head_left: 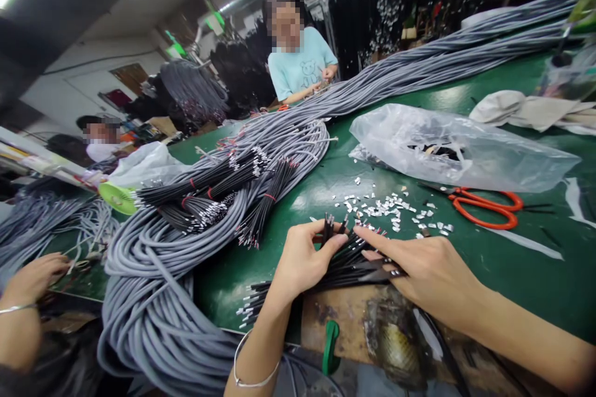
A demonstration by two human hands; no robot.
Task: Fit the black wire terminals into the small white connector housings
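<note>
My left hand (305, 257) is closed, thumb and fingers around a few short black wires (328, 229) whose stripped ends point up. Close beside it, my right hand (431, 267) has its index finger stretched towards those wires. Its other fingers curl around something dark, flat and pointed, partly hidden by the hand. Under both hands lies a bundle of black wires (342, 273), with pale tips (251, 304) sticking out at the left. Small silvery metal pieces (386, 206) are scattered just beyond my fingers.
Orange-handled scissors (487, 205) and a clear plastic bag (465, 149) lie to the right. Coiled grey cables (172, 298) fill the left, topped by tied black wire bundles (267, 198). A co-worker's hand (35, 276) is at far left; another person (302, 65) sits opposite.
</note>
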